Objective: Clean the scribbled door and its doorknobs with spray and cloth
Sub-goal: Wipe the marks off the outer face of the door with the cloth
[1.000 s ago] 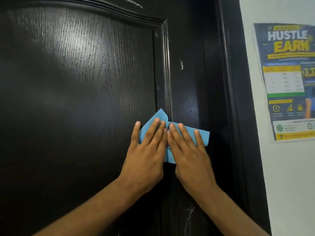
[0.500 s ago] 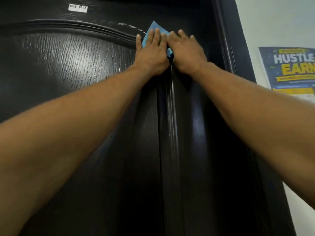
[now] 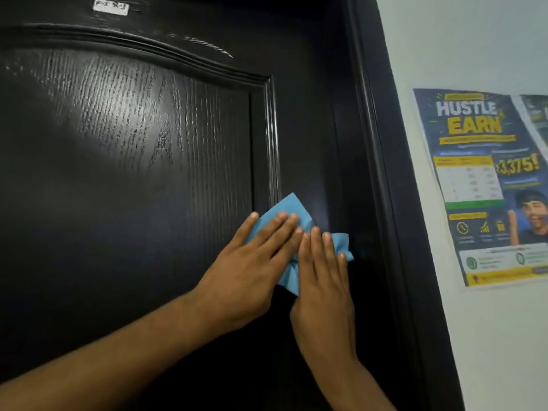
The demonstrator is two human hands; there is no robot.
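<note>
A person's two bare forearms reach up from the bottom of the view toward a glossy black wooden door (image 3: 124,161) with a raised, arched panel moulding and a visible wood grain. Both hands lie flat, fingers straight and close together, pressing a crumpled light blue cleaning cloth (image 3: 289,209) against the door, just right of the panel's vertical moulding. The left hand (image 3: 252,268) covers the cloth's left part, and the right hand (image 3: 323,277) sits touching it on the right, covering the cloth's right part; blue corners show above the fingertips, at the right edge, and between the two hands. Faint white scribble marks (image 3: 207,46) streak the door above the arch of the moulding, and a small white label with dark handwriting (image 3: 110,7) is stuck near the door's top edge. To the right stands the dark door frame (image 3: 382,173), then a pale wall (image 3: 474,40) carrying a blue and yellow poster (image 3: 480,179) reading "HUSTLE EARN".
</note>
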